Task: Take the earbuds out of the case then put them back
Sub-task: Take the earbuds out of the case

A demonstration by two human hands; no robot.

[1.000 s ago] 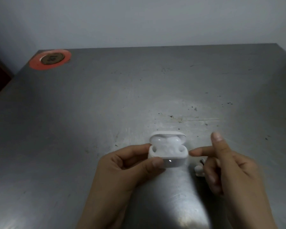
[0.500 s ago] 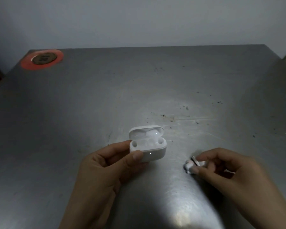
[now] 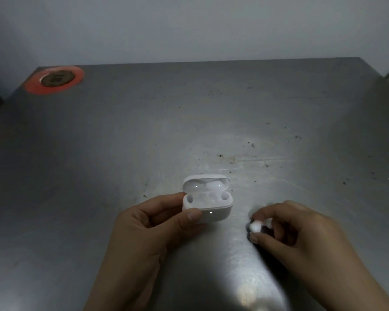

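Head view: your left hand (image 3: 153,227) pinches the open white case (image 3: 208,204), lid up, both wells empty, above the steel tabletop (image 3: 189,122), while your right hand (image 3: 299,230) pinches a white earbud (image 3: 256,226) just beside it.

You will find no readable text here; the round brown disc (image 3: 57,77) at the table's (image 3: 144,131) far left bears only blurred marks.

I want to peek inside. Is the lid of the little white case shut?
No, the case held by the left hand has its lid flipped up, showing empty slots.
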